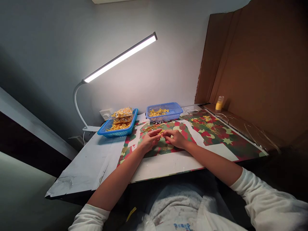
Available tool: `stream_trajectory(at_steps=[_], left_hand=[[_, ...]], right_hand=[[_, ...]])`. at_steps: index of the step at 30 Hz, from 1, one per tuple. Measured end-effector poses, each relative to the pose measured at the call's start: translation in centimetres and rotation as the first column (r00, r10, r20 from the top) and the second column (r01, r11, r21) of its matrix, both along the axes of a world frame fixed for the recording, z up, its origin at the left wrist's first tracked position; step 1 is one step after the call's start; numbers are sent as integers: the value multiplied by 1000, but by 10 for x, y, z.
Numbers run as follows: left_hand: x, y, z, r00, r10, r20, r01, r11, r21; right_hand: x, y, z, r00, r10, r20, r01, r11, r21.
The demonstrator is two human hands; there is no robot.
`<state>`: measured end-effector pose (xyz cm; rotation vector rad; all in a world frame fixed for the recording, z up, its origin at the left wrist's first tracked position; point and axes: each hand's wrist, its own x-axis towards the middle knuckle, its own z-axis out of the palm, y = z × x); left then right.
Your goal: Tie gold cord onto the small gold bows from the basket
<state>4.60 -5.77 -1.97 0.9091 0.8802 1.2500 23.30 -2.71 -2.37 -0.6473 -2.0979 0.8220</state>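
Over the middle of the table, my left hand [150, 141] and my right hand [175, 138] meet fingertip to fingertip. Both pinch a small yellow piece [161, 132], which looks like ribbon; its exact shape is too small to make out and partly covered by my fingers. Just beyond my left hand lie thin gold strips [152, 127] in a loose bunch. Small round silvery beads [160, 122] sit behind them, along the front of a periwinkle basket [176, 115]. Inside that basket are several gold bow-like pieces [157, 112].
At the left, a blue basket [134, 123] holds yellow pieces and clear bags. A lamp [120, 59] shines overhead. On the right lie more yellow strips [208, 121]; a small yellow bottle [219, 105] stands by a cardboard wall [255, 70]. Patterned red-green paper [222, 138] covers part of the table.
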Motion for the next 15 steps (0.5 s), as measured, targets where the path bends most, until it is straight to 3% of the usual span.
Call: stream_trajectory(at_steps=[15], left_hand=[[2,-3,4,1000,4,9,-4,1000,-13]], right_hand=[[0,-1,2,1000,19,-5,-19,1000,-4]])
